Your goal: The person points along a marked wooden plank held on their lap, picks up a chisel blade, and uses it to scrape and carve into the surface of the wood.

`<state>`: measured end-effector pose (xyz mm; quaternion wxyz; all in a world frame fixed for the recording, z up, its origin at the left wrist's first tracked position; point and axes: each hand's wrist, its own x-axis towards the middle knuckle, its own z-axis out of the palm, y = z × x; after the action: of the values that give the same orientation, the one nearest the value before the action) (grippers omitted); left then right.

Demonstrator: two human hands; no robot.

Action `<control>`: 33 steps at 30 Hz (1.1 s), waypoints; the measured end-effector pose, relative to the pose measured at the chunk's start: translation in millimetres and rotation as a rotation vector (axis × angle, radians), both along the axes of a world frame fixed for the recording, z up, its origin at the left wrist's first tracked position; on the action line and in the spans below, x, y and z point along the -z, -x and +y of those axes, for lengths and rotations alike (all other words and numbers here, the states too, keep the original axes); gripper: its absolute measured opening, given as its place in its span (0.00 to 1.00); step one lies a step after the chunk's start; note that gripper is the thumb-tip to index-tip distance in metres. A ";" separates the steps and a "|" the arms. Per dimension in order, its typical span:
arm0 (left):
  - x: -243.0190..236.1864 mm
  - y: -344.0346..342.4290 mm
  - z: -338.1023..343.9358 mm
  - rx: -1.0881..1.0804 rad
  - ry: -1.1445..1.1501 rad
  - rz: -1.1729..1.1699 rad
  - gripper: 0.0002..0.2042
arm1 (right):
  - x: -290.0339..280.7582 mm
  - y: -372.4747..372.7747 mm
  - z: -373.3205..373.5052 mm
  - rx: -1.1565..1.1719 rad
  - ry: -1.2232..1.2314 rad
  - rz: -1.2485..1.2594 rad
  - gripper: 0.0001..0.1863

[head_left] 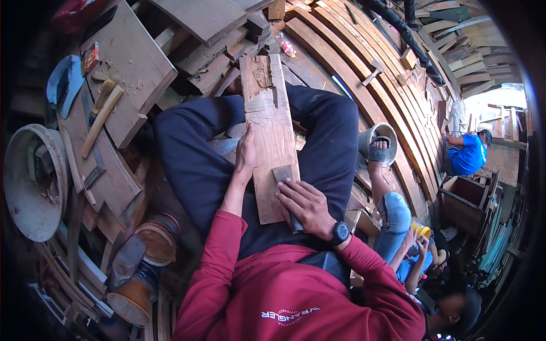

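Note:
A pale wooden board (pixel 270 136) lies lengthwise across my lap, its far end carved with a recessed pattern and a notch. My left hand (pixel 245 150) is closed on the board's left edge, with its fingers partly hidden. Under my right hand (pixel 307 206) is a narrow, flat grey-brown block (pixel 282 173), set aslant on the near part of the board. The fingers of that hand lie over the block and hold it against the wood; its exact kind is not clear.
At left are a chisel-like tool with a wooden handle (pixel 102 120), planks (pixel 128 62) and a white bucket (pixel 35 187). Long timbers (pixel 341 74) bearing a hammer (pixel 373 73) stretch to the right. Beside a grey bucket (pixel 378 143) sits another person; a person in blue (pixel 469 154) is farther off.

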<state>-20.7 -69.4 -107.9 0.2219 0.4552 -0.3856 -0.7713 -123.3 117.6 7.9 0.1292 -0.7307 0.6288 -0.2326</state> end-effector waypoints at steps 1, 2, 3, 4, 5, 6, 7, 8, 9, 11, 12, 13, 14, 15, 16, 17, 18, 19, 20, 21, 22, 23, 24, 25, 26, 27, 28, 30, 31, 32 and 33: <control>2.3 -0.5 -0.5 -0.002 -0.004 -0.001 0.33 | 2.0 -1.5 2.7 -0.017 0.009 0.024 0.21; 5.0 -1.4 -1.5 0.004 -0.004 0.006 0.33 | 2.8 -2.6 4.2 -0.035 0.019 0.049 0.21; 7.3 -1.9 -2.0 0.011 -0.004 0.012 0.33 | 3.8 -0.7 -3.3 -0.027 0.011 0.045 0.23; 7.2 -1.8 -2.1 0.009 -0.010 0.014 0.33 | 5.9 1.4 -8.8 -0.029 0.005 0.046 0.23; 7.0 -2.1 -2.4 0.019 -0.027 0.034 0.33 | 8.7 2.9 -13.3 0.003 -0.002 0.051 0.23; 3.3 -1.6 -4.3 0.029 -0.039 0.053 0.33 | 10.9 2.6 -17.3 0.035 -0.004 0.055 0.23; -0.7 -0.5 -3.6 0.026 -0.041 0.055 0.33 | 9.3 -2.9 -14.7 0.065 -0.003 0.023 0.23; -4.9 1.0 -1.7 0.020 -0.031 0.025 0.33 | 9.1 -6.5 -8.1 0.063 -0.004 0.025 0.23; -8.0 1.7 -1.0 0.014 -0.020 -0.005 0.33 | 9.5 -10.7 -1.6 0.041 0.007 0.025 0.24; -0.5 -0.4 -2.8 0.011 -0.029 -0.008 0.33 | 10.8 -13.8 2.8 -0.009 0.023 0.059 0.24; -4.3 -0.1 -1.7 0.009 -0.040 -0.016 0.33 | 9.9 -12.8 0.7 -0.012 0.017 0.060 0.24; -7.9 0.7 -1.2 0.006 -0.046 -0.014 0.33 | 8.9 -9.6 -5.9 0.000 0.017 0.056 0.23; -11.4 0.9 -1.8 -0.004 -0.080 0.015 0.33 | 9.3 -5.9 -12.0 0.012 0.017 0.053 0.23; -17.4 0.9 -3.7 -0.014 -0.111 0.046 0.33 | 13.6 -3.0 -17.8 0.022 0.034 0.068 0.22; -15.5 1.5 -1.8 -0.018 -0.113 0.048 0.33 | 12.0 -4.1 -16.4 0.017 0.031 0.070 0.22; -11.2 3.0 1.7 -0.035 -0.071 0.014 0.33 | 9.3 -6.5 -13.2 0.024 0.027 0.049 0.22; -5.3 3.8 1.3 -0.052 -0.023 -0.019 0.32 | 8.0 -9.3 -12.1 0.030 0.027 0.028 0.22; 5.8 2.9 1.9 -0.059 -0.024 -0.017 0.32 | 10.9 -13.5 -7.5 0.009 0.033 0.051 0.22; 17.5 2.0 0.5 -0.079 -0.028 -0.015 0.32 | 13.4 -13.3 -7.9 0.000 0.032 0.054 0.22; 15.2 3.3 1.0 -0.098 -0.040 -0.013 0.32 | 12.9 -12.3 -8.6 -0.007 0.034 0.057 0.23; 13.2 3.3 0.6 -0.107 -0.049 -0.011 0.32 | 12.0 -11.3 -11.2 -0.014 0.036 0.060 0.23; 11.4 2.4 -1.0 -0.067 -0.075 0.031 0.33 | 11.0 -7.7 -16.9 0.013 0.006 0.041 0.23; 6.5 0.6 -4.3 -0.027 -0.097 0.071 0.33 | 11.0 -8.3 -19.6 0.002 -0.001 0.043 0.23; 10.8 -0.3 -6.0 -0.004 -0.108 0.108 0.33 | 10.9 -9.3 -21.1 0.025 0.009 0.018 0.23; 9.1 -1.0 -0.9 -0.014 -0.113 0.110 0.33 | 10.1 -9.8 -20.8 0.049 0.019 -0.007 0.23; 6.7 1.6 1.4 -0.045 -0.068 0.049 0.33 | 7.2 -12.3 -15.9 0.027 0.005 -0.001 0.23; 4.3 4.3 3.8 -0.075 -0.023 -0.012 0.33 | 10.2 -15.2 -13.2 0.022 0.006 0.004 0.23; 4.8 3.6 2.6 -0.111 0.016 -0.072 0.33 | 16.4 -22.7 -11.9 -0.046 0.047 0.017 0.22; 7.8 -0.2 -1.3 -0.061 -0.053 -0.019 0.33 | 15.3 -22.8 -15.0 -0.053 0.011 0.025 0.23; 10.6 -1.9 -2.9 -0.011 -0.122 0.033 0.34 | 15.3 -22.5 -21.7 -0.057 0.006 0.027 0.23; 6.1 -0.4 -2.3 -0.013 -0.129 0.035 0.34 | 15.8 -22.7 -29.4 -0.010 0.002 0.006 0.24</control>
<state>-20.4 -71.7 -114.0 0.2036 0.4575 -0.3283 -0.8009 -100.6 88.1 -7.9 0.1275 -0.7346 0.6253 -0.2305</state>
